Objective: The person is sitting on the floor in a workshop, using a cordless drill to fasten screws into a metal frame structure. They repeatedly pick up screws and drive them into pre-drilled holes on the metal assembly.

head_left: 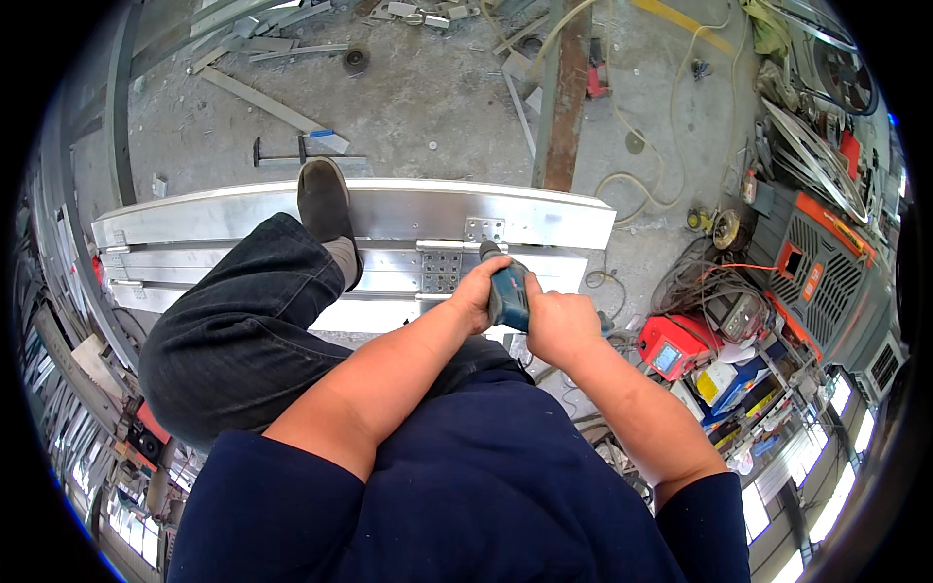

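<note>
Both my hands hold a dark teal power drill [509, 296]. My left hand [474, 294] wraps round its left side, fingers toward the front. My right hand [564, 325] grips its rear and right side. The drill's dark nose sits at the lower edge of a small plate with holes [484, 229]; whether its tip touches is hidden. Just left of the drill lies a larger metal hinge plate with several holes [441, 272], across long silver aluminium profiles [389, 206]. My shoe [324, 199] rests on the far profile.
A rusty steel post [564, 146] stands beyond the profiles. On the right are a red machine with a screen [671, 348], a grey and orange machine [821, 272] and looped hoses [661, 194]. Metal offcuts [262, 102] and a bar clamp [311, 160] lie on the concrete floor.
</note>
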### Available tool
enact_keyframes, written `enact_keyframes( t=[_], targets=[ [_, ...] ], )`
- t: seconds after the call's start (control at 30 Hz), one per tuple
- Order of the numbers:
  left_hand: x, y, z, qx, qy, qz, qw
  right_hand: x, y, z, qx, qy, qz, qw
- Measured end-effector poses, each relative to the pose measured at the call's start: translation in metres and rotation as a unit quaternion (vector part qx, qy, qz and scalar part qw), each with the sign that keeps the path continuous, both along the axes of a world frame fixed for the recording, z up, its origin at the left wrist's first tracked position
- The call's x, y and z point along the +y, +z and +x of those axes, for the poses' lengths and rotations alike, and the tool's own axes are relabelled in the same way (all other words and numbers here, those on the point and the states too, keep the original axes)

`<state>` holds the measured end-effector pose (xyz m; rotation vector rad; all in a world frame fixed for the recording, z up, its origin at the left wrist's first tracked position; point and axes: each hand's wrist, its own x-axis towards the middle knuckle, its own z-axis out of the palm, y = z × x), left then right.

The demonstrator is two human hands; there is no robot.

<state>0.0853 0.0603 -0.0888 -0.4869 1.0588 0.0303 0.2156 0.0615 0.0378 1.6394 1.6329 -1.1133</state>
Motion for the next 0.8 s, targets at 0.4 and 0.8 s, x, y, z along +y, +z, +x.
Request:
enact_keyframes(
  t=[0.4,0.8],
  targets=[
    [-0.0058,-0.0075,-0.0030,-0.010,0.021,0.005,1.000,0.0024,-0.0017,-0.0024,-0.003,0.017,-0.007,1.000],
    [-0.0003,-0.0009,-0.0029,-0.010,0.027,-0.009,1.000,0.0024,-0.0009,-0.0013,-0.003,0.018,-0.001,1.000]
  ],
)
